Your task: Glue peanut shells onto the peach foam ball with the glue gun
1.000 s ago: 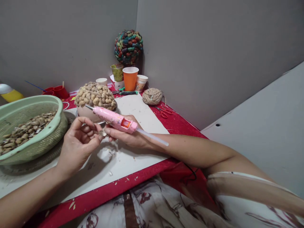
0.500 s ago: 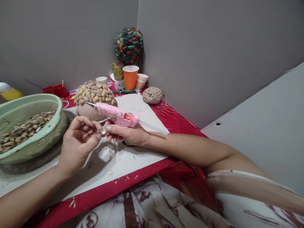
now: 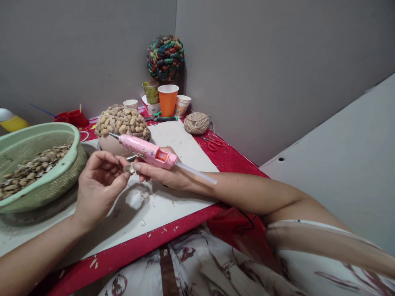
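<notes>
Our right hand [image 3: 163,174] holds the pink plastic glue gun [image 3: 145,150] above the worktop [image 3: 173,205]. Our left hand [image 3: 98,185] pinches a small brown nut shell [image 3: 128,169], fingertips meeting. The green plastic basket [image 3: 61,164] sits near; the worktop's red edge is close.

The green basket [image 3: 40,164] at nine o'clock was cut off by the left edge, and so was the yellow and white object [image 3: 10,120] behind it. The small piece [image 3: 128,169] pinched between the fingertips of the left hand [image 3: 98,185] and the right hand [image 3: 163,174] was too small to identify. The pink glue gun [image 3: 145,150] hid most of the right hand's fingers, and its nozzle covered part of the shell-covered bowl [image 3: 121,127]. The print on the paper cup [image 3: 182,106] at twelve o'clock was unreadable. The person's forearms ran off the lower edges.
</notes>
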`<state>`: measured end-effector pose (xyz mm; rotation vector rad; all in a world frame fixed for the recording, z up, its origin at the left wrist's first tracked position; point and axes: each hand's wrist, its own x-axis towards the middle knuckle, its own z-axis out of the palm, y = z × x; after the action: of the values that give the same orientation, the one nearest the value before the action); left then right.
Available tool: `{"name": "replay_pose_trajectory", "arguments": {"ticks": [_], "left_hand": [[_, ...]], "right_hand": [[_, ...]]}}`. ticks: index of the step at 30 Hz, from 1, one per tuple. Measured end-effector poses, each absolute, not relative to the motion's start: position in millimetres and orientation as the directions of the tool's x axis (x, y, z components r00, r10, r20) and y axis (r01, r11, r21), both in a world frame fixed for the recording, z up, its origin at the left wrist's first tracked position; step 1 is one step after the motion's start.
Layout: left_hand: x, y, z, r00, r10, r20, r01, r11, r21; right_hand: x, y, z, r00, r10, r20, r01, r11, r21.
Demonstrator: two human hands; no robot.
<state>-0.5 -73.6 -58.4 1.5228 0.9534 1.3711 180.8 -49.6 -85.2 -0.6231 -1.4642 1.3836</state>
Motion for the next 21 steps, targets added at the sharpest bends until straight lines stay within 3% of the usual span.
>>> {"name": "replay_pose_trajectory", "arguments": {"ticks": [5, 9, 21], "left_hand": [[-1.4, -73.0, -62.4, 0.062, 0.919, 0.389, 0.035, -0.391, 0.92], [-2.1, -71.0, -64.8, 0.038, 0.918, 0.394, 0.076, -0.396, 0.915], [0.7, -75.7, -57.8, 0.069, 0.957, 0.281, -0.044, -0.278, 0.959]], "right_hand": [[182.5, -48.2, -92.6, -0.324, 0.863, 0.389, -0.087, 0.382, -0.92], [181.6, -47.7, -92.6, -0.331, 0.873, 0.359, -0.125, 0.337, -0.933], [180.0, -51.5, -86.6, -0.274, 0.847, 0.456, -0.096, 0.447, -0.889]]}}
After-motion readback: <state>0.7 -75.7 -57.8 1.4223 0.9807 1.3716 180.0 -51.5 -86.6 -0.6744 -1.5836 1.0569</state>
